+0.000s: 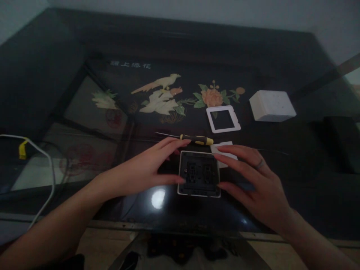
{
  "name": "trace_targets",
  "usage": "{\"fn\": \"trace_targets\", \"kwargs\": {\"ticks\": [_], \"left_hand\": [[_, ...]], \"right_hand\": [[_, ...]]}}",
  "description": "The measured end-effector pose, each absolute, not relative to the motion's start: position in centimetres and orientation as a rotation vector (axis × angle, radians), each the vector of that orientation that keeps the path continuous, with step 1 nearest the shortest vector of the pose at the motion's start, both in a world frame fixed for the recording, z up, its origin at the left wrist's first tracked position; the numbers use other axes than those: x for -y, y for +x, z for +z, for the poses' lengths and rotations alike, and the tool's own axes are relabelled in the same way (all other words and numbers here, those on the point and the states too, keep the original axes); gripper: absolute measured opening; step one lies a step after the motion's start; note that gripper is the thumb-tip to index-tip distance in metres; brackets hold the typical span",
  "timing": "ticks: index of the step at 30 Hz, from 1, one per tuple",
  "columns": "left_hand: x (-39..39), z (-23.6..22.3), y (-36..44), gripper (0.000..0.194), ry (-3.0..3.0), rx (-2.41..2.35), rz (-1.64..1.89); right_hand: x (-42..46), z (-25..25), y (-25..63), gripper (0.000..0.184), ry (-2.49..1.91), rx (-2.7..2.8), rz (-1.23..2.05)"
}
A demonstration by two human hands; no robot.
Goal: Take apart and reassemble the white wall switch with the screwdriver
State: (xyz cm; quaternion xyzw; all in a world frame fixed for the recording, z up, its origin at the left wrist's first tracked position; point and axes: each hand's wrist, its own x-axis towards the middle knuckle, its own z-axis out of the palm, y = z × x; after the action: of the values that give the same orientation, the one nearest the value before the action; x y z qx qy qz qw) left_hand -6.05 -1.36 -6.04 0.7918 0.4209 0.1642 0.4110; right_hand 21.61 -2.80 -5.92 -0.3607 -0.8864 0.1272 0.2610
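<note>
A square switch module (199, 173) with a white rim and dark inner parts lies on the black glass table (56, 75). My left hand (149, 168) touches its left edge with thumb and fingers stretched out. On the other side, my right hand (253, 176), a ring on one finger, rests its extended fingertips against the right edge. A yellow-and-black screwdriver (194, 139) lies just beyond the module. A small white cover piece (223, 148) sits partly under my right fingers.
A white square frame (223, 119) and a white box (272, 105) lie further back on the right. Bird and flower inlay (168, 97) decorates the table. A white cable with a yellow tag (23, 149) runs along the left.
</note>
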Motion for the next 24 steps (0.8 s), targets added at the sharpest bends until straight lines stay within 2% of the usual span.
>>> {"fn": "trace_targets", "kwargs": {"ticks": [2, 4, 9, 13, 16, 21, 24], "left_hand": [[0.4, -5.3, -6.1, 0.045, 2.029, -1.138, 0.517], [-0.8, -4.8, -5.8, 0.032, 2.128, -1.202, 0.571], [-4.2, -5.0, -3.7, 0.029, 2.424, -1.150, 0.450], [-5.9, -6.2, -2.2, 0.036, 2.474, -0.996, 0.255], [-6.3, -7.0, -1.9, 0.032, 2.538, -0.980, 0.157], [-5.9, -7.0, -2.5, 0.019, 2.655, -1.035, 0.130], [-5.2, -5.8, -3.5, 0.019, 2.681, -1.135, 0.260]], "right_hand": [[2.9, -6.4, 22.5, 0.039, -1.018, 2.393, 0.355], [3.2, -7.1, 22.8, 0.048, -1.003, 2.418, 0.371], [4.2, -8.0, 21.5, 0.072, -0.901, 2.546, 0.330], [4.9, -7.5, 19.6, 0.078, -0.927, 2.591, 0.283], [5.0, -7.1, 18.6, 0.076, -0.953, 2.600, 0.268], [4.9, -7.3, 18.2, 0.059, -0.947, 2.603, 0.238], [5.0, -7.6, 18.3, 0.051, -0.954, 2.605, 0.228]]}}
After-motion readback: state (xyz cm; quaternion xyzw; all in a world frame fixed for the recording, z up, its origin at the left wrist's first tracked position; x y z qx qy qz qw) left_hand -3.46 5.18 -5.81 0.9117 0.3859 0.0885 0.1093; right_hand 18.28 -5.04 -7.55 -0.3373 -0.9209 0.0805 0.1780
